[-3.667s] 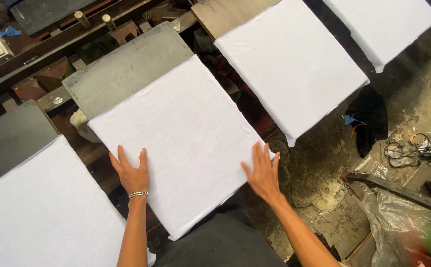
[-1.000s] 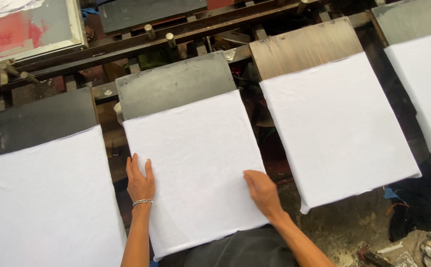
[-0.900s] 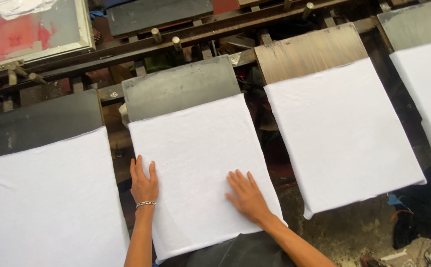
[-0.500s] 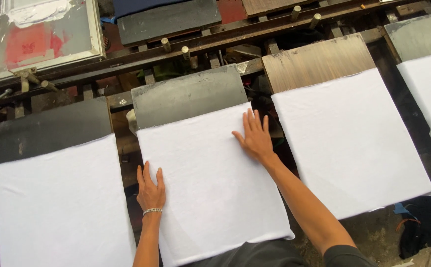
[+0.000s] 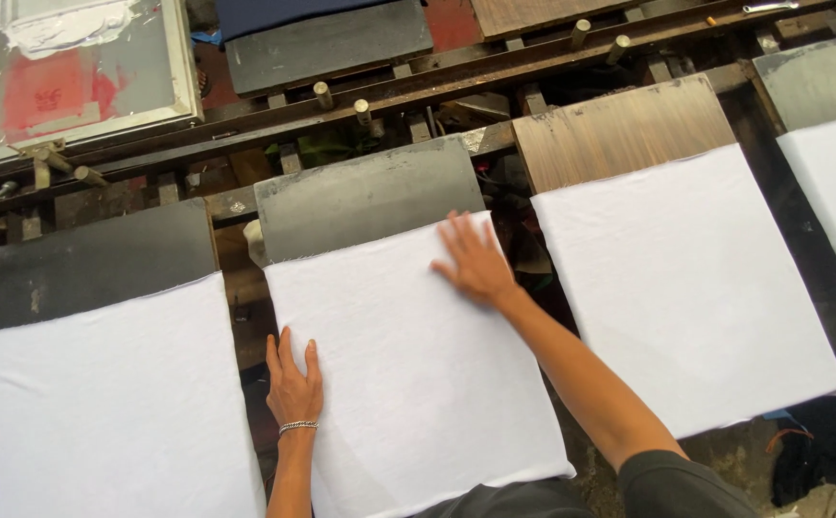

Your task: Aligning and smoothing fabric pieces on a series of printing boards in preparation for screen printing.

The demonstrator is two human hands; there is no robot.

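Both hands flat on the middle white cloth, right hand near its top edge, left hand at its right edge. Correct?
Not quite: the left hand lies at the left edge of the middle white cloth, as the head view shows. The right hand is near its top edge.

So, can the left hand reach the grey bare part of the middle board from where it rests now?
Probably yes. The left hand lies flat at the left edge of the white cloth, and nothing stands between it and the grey bare part; the right hand rests off to the side.
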